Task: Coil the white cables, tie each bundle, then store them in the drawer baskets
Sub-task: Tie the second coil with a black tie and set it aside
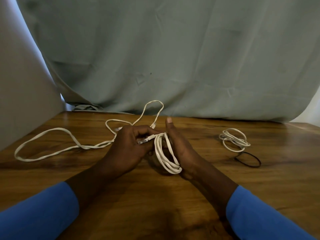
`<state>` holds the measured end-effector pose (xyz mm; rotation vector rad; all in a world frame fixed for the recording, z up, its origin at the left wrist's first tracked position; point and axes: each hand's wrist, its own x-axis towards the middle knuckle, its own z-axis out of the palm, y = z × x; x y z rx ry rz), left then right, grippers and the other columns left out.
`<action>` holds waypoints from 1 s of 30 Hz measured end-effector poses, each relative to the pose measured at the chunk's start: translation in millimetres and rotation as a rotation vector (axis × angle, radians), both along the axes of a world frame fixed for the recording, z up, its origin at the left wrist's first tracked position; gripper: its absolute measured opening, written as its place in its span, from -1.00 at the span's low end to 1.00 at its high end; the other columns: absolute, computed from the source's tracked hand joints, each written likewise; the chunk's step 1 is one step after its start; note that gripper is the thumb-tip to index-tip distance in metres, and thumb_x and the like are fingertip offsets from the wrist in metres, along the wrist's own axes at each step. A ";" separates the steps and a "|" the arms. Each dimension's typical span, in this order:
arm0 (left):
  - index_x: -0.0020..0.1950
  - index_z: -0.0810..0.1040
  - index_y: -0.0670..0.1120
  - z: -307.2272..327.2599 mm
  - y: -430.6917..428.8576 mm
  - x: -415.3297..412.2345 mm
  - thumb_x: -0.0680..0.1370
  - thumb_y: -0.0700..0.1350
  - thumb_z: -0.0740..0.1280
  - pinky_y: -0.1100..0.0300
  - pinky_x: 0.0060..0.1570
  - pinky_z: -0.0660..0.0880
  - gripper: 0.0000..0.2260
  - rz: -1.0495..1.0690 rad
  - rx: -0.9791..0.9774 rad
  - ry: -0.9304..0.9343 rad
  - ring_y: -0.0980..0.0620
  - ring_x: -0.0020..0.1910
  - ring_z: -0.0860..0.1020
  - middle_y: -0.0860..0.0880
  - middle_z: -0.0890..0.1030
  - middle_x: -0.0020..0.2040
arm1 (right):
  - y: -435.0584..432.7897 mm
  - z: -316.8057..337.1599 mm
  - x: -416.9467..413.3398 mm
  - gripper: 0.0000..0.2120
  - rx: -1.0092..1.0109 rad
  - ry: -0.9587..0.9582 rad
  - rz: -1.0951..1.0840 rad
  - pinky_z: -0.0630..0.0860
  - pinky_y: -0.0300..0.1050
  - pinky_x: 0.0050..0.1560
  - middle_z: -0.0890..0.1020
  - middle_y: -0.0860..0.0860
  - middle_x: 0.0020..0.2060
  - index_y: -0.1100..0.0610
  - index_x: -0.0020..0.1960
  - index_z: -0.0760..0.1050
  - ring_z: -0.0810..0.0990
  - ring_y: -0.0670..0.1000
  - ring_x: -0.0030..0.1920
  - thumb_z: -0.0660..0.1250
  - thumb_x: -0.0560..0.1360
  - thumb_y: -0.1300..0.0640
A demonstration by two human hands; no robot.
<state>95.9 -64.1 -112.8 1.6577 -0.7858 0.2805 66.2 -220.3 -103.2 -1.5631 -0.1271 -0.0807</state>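
Note:
My right hand (181, 148) holds a coil of white cable (170, 168) above the table's middle, thumb pointing up, its other fingers hidden behind the loops. Just left of it, my left hand (131, 146) pinches the same cable near its connector end, fingers curled. More loose white cable (55, 129) trails in wide loops across the left of the wooden table (259, 184), and one loop reaches toward the back edge. A second white cable bundle (233, 140) lies coiled on the right, with a black band (248, 152) beside it, touching its near side.
A grey-green cloth (173, 58) hangs behind the table's back edge. A pale wall or panel (20, 84) stands at the left. No drawer or basket is in view. Blue sleeves cover both forearms.

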 end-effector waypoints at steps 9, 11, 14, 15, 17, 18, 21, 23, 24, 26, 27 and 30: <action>-0.03 0.72 -0.15 7.8 0.1 -1.1 0.44 -0.20 0.56 0.00 -0.25 0.64 -0.87 0.017 -0.138 0.047 -0.09 -0.34 0.66 -0.13 0.70 -0.22 | -8.9 4.6 -1.6 -0.54 0.451 0.159 0.141 0.46 -0.27 -0.56 0.56 0.01 -0.53 0.20 -0.27 0.67 0.52 -0.10 -0.58 0.18 0.62 -0.01; -0.10 0.70 -0.15 9.3 0.3 -2.7 0.45 -0.22 0.57 0.06 -0.26 0.63 -0.91 0.035 -0.120 0.027 -0.05 -0.36 0.65 -0.11 0.70 -0.25 | -8.9 9.8 -4.2 -0.54 0.531 0.150 0.166 0.43 -0.28 -0.58 0.51 -0.04 -0.58 0.13 -0.41 0.65 0.46 -0.13 -0.61 0.19 0.56 0.00; -0.13 0.71 -0.13 12.0 0.2 -6.4 0.45 -0.22 0.56 0.04 -0.27 0.64 -0.94 0.022 -0.051 0.028 -0.02 -0.37 0.64 -0.08 0.70 -0.26 | -11.6 11.1 -3.9 -0.57 0.579 0.132 0.104 0.41 -0.30 -0.59 0.47 -0.04 -0.60 0.11 -0.47 0.62 0.44 -0.13 -0.63 0.24 0.47 -0.04; -0.12 0.72 -0.13 12.3 1.3 -5.5 0.46 -0.22 0.56 0.09 -0.27 0.64 -0.94 0.018 -0.035 0.038 -0.01 -0.36 0.63 -0.07 0.70 -0.25 | -14.7 9.0 0.2 -0.55 0.601 0.129 0.032 0.41 -0.30 -0.59 0.44 -0.04 -0.61 0.10 -0.50 0.58 0.43 -0.12 -0.63 0.25 0.49 -0.06; -0.08 0.74 -0.14 11.6 5.1 -1.1 0.46 -0.23 0.53 0.16 -0.20 0.62 -0.94 -0.003 -0.084 0.124 0.00 -0.31 0.65 -0.09 0.71 -0.23 | -23.4 4.1 11.0 -0.50 0.636 0.112 -0.081 0.46 -0.25 -0.51 0.44 -0.02 -0.57 0.09 -0.48 0.52 0.44 -0.07 -0.59 0.24 0.57 -0.10; -0.07 0.75 -0.13 11.3 6.4 0.1 0.45 -0.22 0.52 0.14 -0.15 0.62 -0.92 -0.031 -0.156 0.219 0.00 -0.28 0.65 -0.09 0.70 -0.22 | -25.1 2.1 14.2 -0.54 0.589 0.083 -0.123 0.53 -0.17 -0.39 0.46 0.02 -0.51 0.11 -0.41 0.53 0.49 -0.02 -0.52 0.26 0.55 -0.13; -0.06 0.76 -0.11 11.5 4.4 1.6 0.45 -0.21 0.45 0.13 -0.11 0.66 -0.88 -0.159 -0.444 0.558 0.05 -0.23 0.63 -0.10 0.67 -0.22 | -23.1 -3.6 9.7 -0.60 0.100 -0.152 -0.263 0.58 0.10 -0.07 0.56 0.10 -0.31 0.10 -0.22 0.54 0.58 0.11 -0.25 0.32 0.49 -0.25; 0.00 0.72 -0.15 14.7 4.1 2.0 0.52 -0.30 0.37 0.18 -0.14 0.67 -0.85 -0.208 -0.596 0.690 0.08 -0.24 0.61 -0.09 0.68 -0.21 | -14.8 -5.6 -1.2 -0.51 -0.249 -0.456 -0.232 0.51 -0.02 -0.28 0.56 0.02 -0.43 0.08 -0.31 0.49 0.56 0.03 -0.39 0.17 0.66 -0.19; 0.06 0.70 -0.16 16.9 5.0 1.7 0.54 -0.33 0.34 0.19 -0.15 0.66 -0.81 -0.218 -0.618 0.717 0.08 -0.23 0.61 -0.09 0.69 -0.19 | -9.3 -5.8 -7.0 -0.48 -0.399 -0.581 -0.167 0.42 -0.06 -0.38 0.50 -0.02 -0.50 0.07 -0.36 0.45 0.49 -0.02 -0.48 0.11 0.69 -0.13; 0.19 0.65 -0.15 19.9 7.0 0.6 0.49 -0.31 0.36 0.17 -0.13 0.64 -0.71 -0.234 -0.594 0.715 0.07 -0.19 0.62 -0.10 0.71 -0.12 | -2.6 -7.0 -10.6 -0.50 -0.619 -0.731 -0.104 0.31 -0.15 -0.44 0.40 -0.15 -0.56 0.02 -0.38 0.43 0.40 -0.10 -0.55 0.07 0.70 -0.06; 0.22 0.64 -0.14 20.8 7.3 -0.2 0.44 -0.28 0.40 0.16 -0.13 0.63 -0.66 -0.226 -0.568 0.697 0.06 -0.18 0.62 -0.10 0.71 -0.10 | -1.7 -8.2 -9.2 -0.51 -0.700 -0.781 -0.096 0.28 -0.19 -0.44 0.37 -0.19 -0.56 0.02 -0.37 0.43 0.39 -0.12 -0.55 0.06 0.70 -0.04; 0.12 0.70 -0.13 23.7 8.9 -4.1 0.38 -0.22 0.45 0.14 -0.12 0.55 -0.69 -0.172 -0.465 0.616 0.08 -0.21 0.62 -0.11 0.74 -0.05 | -1.3 -10.3 -5.5 -0.50 -0.838 -0.876 -0.098 0.31 -0.07 -0.47 0.37 -0.18 -0.52 0.09 -0.33 0.48 0.39 -0.09 -0.55 0.05 0.70 -0.04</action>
